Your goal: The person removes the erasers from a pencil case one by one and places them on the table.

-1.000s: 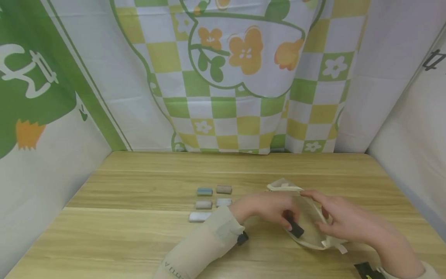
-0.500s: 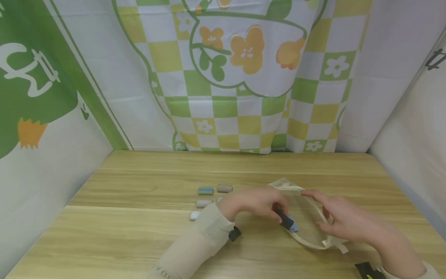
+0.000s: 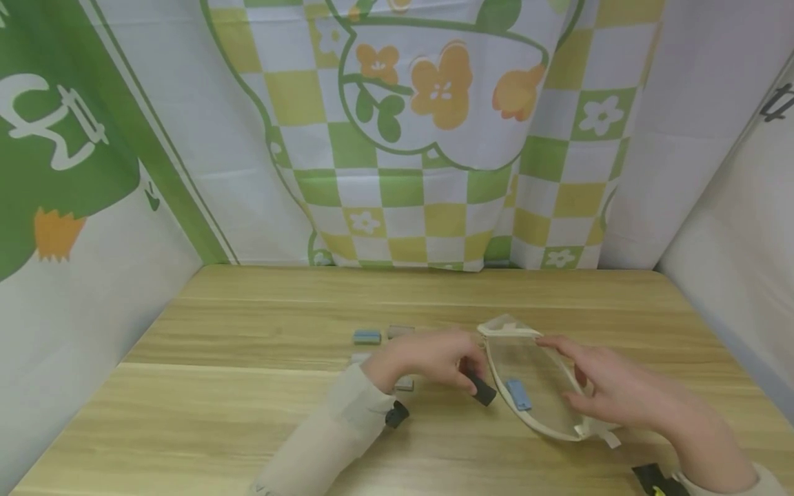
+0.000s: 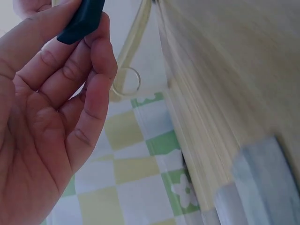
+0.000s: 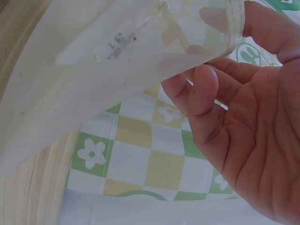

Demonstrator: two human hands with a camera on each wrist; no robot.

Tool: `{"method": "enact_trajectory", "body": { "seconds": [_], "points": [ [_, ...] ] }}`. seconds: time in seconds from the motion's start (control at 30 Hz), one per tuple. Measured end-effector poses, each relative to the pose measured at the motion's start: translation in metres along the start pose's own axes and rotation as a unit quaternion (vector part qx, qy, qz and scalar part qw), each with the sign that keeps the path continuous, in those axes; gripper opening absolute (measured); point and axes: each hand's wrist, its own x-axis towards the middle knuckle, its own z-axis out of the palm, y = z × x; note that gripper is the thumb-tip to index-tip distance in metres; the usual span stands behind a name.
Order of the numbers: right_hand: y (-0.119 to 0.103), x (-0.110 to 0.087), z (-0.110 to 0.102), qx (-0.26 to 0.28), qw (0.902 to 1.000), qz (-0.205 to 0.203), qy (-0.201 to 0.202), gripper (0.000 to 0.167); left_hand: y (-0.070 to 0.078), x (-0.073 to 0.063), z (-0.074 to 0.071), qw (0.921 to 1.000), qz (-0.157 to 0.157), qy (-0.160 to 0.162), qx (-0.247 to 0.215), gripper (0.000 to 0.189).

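My left hand (image 3: 434, 358) pinches a small dark rectangular block (image 3: 482, 389) between thumb and fingers, just left of a translucent pouch. In the left wrist view this dark block (image 4: 84, 23) sticks out past the fingertips. The pouch (image 3: 535, 421) has a cream zip edge and lies with its mouth spread wide. A small blue block (image 3: 517, 394) rests inside, near the left rim. My right hand (image 3: 626, 393) grips the pouch's right edge, index finger at the far rim and thumb nearer. The right wrist view shows the clear pouch wall (image 5: 93, 70) between thumb and fingers.
Behind the left forearm, several small blocks lie on the wooden table (image 3: 217, 413): a blue striped one (image 3: 367, 337), a brownish one (image 3: 401, 331) and pale ones partly hidden by the sleeve. A pale grey block (image 4: 267, 183) is close in the left wrist view. Patterned cloth (image 3: 397, 220) hangs behind.
My left hand has moved left, out of the pouch's mouth, with the dark block still pinched. The blue block inside the pouch has come into full view. The right hand has stayed put.
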Motion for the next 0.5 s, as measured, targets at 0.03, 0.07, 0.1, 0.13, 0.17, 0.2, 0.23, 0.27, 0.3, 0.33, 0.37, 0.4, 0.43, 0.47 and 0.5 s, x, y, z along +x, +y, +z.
{"method": "enact_trajectory", "body": {
  "seconds": [0.03, 0.07, 0.1, 0.13, 0.17, 0.2, 0.23, 0.27, 0.3, 0.33, 0.37, 0.4, 0.43, 0.47, 0.5],
  "points": [
    [0.000, 0.000, 0.000, -0.001, 1.0000, -0.001, 0.001, 0.073, -0.001, -0.002, 0.000, 1.0000, -0.004, 0.002, -0.004, 0.011],
    [-0.001, 0.000, 0.000, -0.001, 1.0000, -0.002, 0.001, 0.073, -0.002, -0.004, 0.000, 0.9999, -0.006, 0.003, -0.009, 0.010],
    [-0.001, 0.000, 0.000, -0.002, 1.0000, -0.002, 0.001, 0.074, -0.002, -0.006, -0.001, 0.9999, -0.009, 0.006, -0.011, 0.010],
    [-0.001, 0.000, 0.000, -0.002, 1.0000, -0.004, 0.002, 0.074, -0.003, -0.008, -0.001, 0.9998, -0.010, 0.008, -0.014, 0.009],
    [0.000, 0.000, 0.000, -0.002, 1.0000, -0.007, 0.002, 0.074, -0.003, -0.010, -0.001, 0.9997, -0.012, 0.010, -0.016, 0.008],
    [0.000, 0.000, 0.000, -0.004, 0.9999, -0.011, 0.003, 0.074, -0.003, -0.012, -0.002, 0.9997, -0.013, 0.013, -0.019, 0.008],
    [0.000, 0.001, 0.000, -0.006, 0.9999, -0.016, 0.004, 0.074, -0.004, -0.014, -0.002, 0.9996, -0.015, 0.015, -0.021, 0.008],
    [0.000, 0.001, 0.001, -0.008, 0.9998, -0.017, 0.005, 0.074, -0.004, -0.016, -0.002, 0.9995, -0.015, 0.016, -0.021, 0.008],
    [0.000, 0.001, 0.001, -0.011, 0.9997, -0.019, 0.007, 0.074, -0.004, -0.018, -0.002, 0.9995, -0.018, 0.017, -0.022, 0.008],
    [0.000, 0.001, 0.001, -0.012, 0.9997, -0.021, 0.008, 0.074, -0.005, -0.019, -0.002, 0.9994, -0.020, 0.017, -0.023, 0.008],
    [0.000, 0.001, 0.001, -0.013, 0.9996, -0.021, 0.009, 0.075, -0.006, -0.021, -0.002, 0.9993, -0.023, 0.018, -0.025, 0.008],
    [0.001, 0.001, 0.001, -0.015, 0.9996, -0.023, 0.009, 0.075, -0.006, -0.023, -0.002, 0.9991, -0.027, 0.018, -0.027, 0.008],
    [0.001, 0.001, 0.001, -0.014, 0.9996, -0.023, 0.008, 0.075, -0.007, -0.024, -0.002, 0.9990, -0.030, 0.018, -0.028, 0.007],
    [0.000, 0.001, 0.001, -0.012, 0.9997, -0.022, 0.006, 0.075, -0.008, -0.026, -0.001, 0.9988, -0.033, 0.019, -0.030, 0.007],
    [0.000, 0.001, 0.001, -0.010, 0.9997, -0.021, 0.004, 0.074, -0.009, -0.027, -0.001, 0.9987, -0.038, 0.019, -0.029, 0.007]
  ]
}}
